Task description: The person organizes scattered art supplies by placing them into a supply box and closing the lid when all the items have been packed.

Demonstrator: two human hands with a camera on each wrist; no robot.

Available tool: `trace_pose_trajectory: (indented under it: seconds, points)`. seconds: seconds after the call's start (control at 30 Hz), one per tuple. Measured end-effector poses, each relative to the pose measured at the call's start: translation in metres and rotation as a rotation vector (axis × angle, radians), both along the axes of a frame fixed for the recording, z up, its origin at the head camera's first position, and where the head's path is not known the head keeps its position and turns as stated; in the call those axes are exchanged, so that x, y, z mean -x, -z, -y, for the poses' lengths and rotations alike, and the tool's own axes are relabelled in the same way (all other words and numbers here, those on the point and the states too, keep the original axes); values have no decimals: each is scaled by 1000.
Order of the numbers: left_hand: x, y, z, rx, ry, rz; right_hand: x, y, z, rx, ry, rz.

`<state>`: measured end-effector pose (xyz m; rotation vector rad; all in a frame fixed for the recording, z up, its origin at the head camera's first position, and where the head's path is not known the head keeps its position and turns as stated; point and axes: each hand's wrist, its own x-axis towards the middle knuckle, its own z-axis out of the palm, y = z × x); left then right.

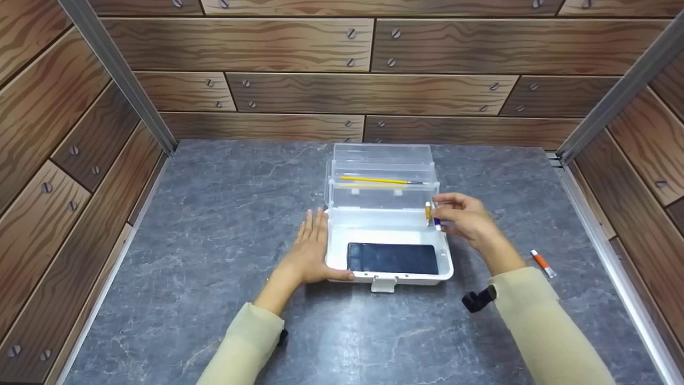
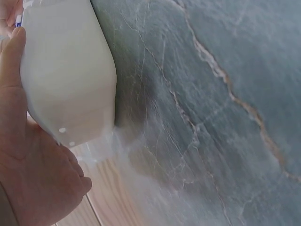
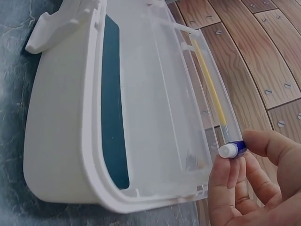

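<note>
My left hand (image 1: 309,255) rests along the left side of a white plastic box (image 1: 448,262), fingers straight and thumb over its front rim. In the left wrist view that hand lies against the box's white outer wall (image 2: 70,61). My right hand (image 1: 470,222) pinches a small blue paint tube (image 3: 239,149) with a white cap, at the box's right back corner. Beside it a yellow-gold paint tube (image 1: 428,212) shows inside the box. A flat dark rectangular slab (image 1: 393,259) lies on the box's floor.
The transparent lid (image 1: 382,155) stands open at the back, with a yellow paintbrush (image 1: 374,180) lying across it. An orange paint tube (image 1: 541,262) lies on the grey marbled table (image 1: 224,214), right of the box. Wood-patterned walls (image 1: 299,45) enclose the back and sides.
</note>
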<state>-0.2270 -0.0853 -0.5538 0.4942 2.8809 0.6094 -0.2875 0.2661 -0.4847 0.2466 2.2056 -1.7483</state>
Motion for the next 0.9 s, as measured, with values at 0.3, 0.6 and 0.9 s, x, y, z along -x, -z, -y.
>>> trace_pose_trajectory:
  seconds: [0.3,0.6,0.9]
  points:
    - [-1,-3,-3,103,6,-26,4,-4,9,19,-4,-29]
    - [-3,-4,-4,180,7,-70,12,-2,23,-60,-17,-83]
    - [-1,-7,-4,178,12,-75,15,0,34,-145,18,-155]
